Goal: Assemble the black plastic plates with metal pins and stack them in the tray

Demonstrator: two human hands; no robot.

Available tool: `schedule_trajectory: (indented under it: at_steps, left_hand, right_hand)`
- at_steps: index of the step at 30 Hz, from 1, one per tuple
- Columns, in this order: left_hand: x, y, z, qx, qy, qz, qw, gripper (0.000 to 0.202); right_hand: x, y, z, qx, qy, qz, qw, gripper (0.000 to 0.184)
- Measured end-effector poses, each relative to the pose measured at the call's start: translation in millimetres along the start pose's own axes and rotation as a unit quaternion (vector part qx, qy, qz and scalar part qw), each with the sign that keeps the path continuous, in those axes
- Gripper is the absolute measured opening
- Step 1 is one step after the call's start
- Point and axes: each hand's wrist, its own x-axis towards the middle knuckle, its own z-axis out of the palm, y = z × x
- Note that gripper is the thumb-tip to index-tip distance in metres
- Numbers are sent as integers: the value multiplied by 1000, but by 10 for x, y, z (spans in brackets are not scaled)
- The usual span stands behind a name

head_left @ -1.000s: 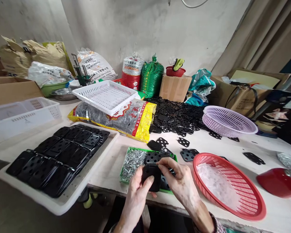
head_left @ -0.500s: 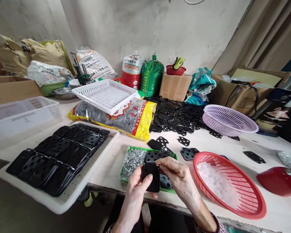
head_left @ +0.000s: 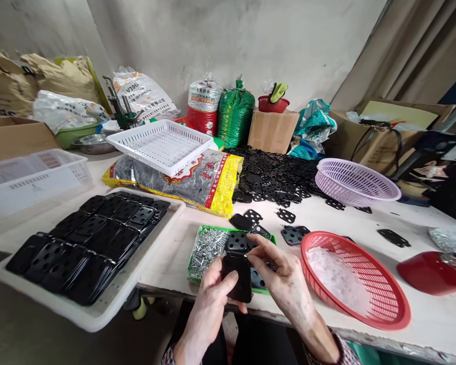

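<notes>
My left hand [head_left: 213, 299] is closed round a flat black plastic plate [head_left: 238, 279] with rounded corners, the thumb lying across its face. At the plate's upper right edge my right hand [head_left: 283, 271] has thumb and fingers pinched together; whatever is between the tips is too small to make out. Just behind the plate stands a green tray [head_left: 195, 237] on the table. Its left part holds many small metal pins [head_left: 209, 248]. Black plates with round holes [head_left: 236, 241] lie in its right part, partly hidden by my hands.
On the left, a white tray [head_left: 137, 276] holds stacked black plates. A red basket [head_left: 393, 299] with whitish, translucent small pieces stands right, beside a red container [head_left: 427, 274]. Behind are a purple basket [head_left: 355, 182], a heap of black plates [head_left: 273, 175] and a white basket [head_left: 159, 144] on a bag.
My right index finger has lifted and straightened away from the plate's top edge, while the thumb stays at its corner. My left hand keeps its hold. The camera view has shifted slightly.
</notes>
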Motion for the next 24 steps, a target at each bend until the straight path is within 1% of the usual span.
schedule_trajectory:
  at_steps: [2,4,7,8,9,10,12,14,16,19,21,24]
  left_hand:
    - [6,-11,-12,20,1,3,1000,38]
    - [14,-22,-36,51,10,5,999,39]
    - [21,-17,-75,117,63,32,991,37]
    - [21,-7,-81,130,79,42,988,37]
    - [21,5,-82,128,83,44,987,36]
    - [19,19,-77,112,71,37,990,35]
    - [16,40,-56,46,11,10,999,31]
    - [14,42,-36,-25,-44,-7,999,23]
    - [16,27,-29,-65,-69,-10,995,17]
    - [16,7,-32,-79,-87,-25,993,18]
    - [6,13,-30,-45,-68,-21,996,22]
    - [-15,24,-22,62,12,8,998,33]
  right_hand:
    - [-2,-21,-17,-29,0,-19,999,33]
    - [-5,-40,-29,-67,-7,-55,996,37]
    - [-1,-67,-43,-133,-20,-111,985,43]
    - [5,-80,-50,-146,-23,-120,982,45]
    - [14,-96,-58,-148,-28,-122,981,45]
    - [25,-117,-68,-137,-34,-117,983,45]
    - [51,-167,-93,-91,-51,-93,990,46]
    - [77,-216,-119,-45,-64,-64,995,48]
    - [93,-249,-140,-17,-67,-45,997,49]
    - [88,-270,-170,-4,-67,-41,997,49]
    - [68,-275,-190,-23,-63,-54,996,49]
    - [36,-284,-213,-88,-42,-90,991,49]
